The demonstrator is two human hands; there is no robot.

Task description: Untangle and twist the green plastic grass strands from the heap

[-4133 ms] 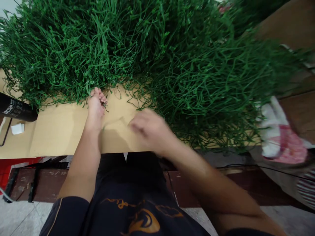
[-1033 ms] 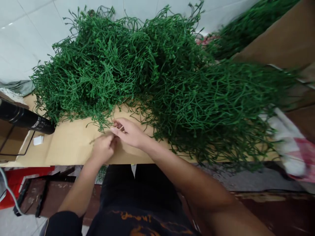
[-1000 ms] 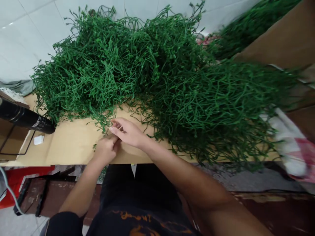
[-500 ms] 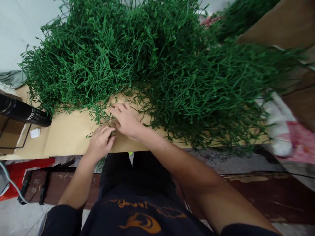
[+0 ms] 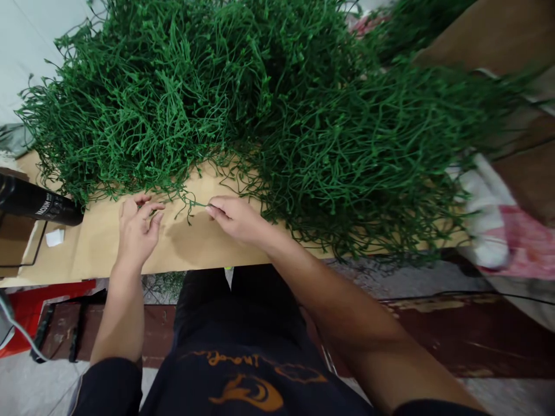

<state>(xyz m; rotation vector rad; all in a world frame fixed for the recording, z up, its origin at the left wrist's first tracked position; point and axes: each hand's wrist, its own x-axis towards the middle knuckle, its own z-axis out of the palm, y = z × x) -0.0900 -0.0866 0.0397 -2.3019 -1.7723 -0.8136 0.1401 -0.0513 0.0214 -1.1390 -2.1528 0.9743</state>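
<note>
My right hand (image 5: 237, 217) pinches the end of a thin green plastic plant sprig (image 5: 191, 203), whose branching tips point left over the brown paper. To its left, my left hand (image 5: 139, 226) is raised just above the table with its fingers apart and curved, near the front edge of a big heap of green sprigs (image 5: 160, 110). Nothing shows in the left fingers. A second heap of green stems (image 5: 359, 156) lies to the right of my right hand, its stems running mostly sideways.
Brown paper (image 5: 182, 245) covers the table. At the left lie a black vacuum bottle (image 5: 41, 199) and a small white scrap (image 5: 55, 237). A white and pink cloth (image 5: 498, 231) hangs at the right end, below brown cardboard (image 5: 489, 40). A dark red bench (image 5: 455, 335) stands below.
My hands have parted: the left has moved left and opened, while the right has shifted slightly right and down, now pinching a sprig. The view has shifted slightly.
</note>
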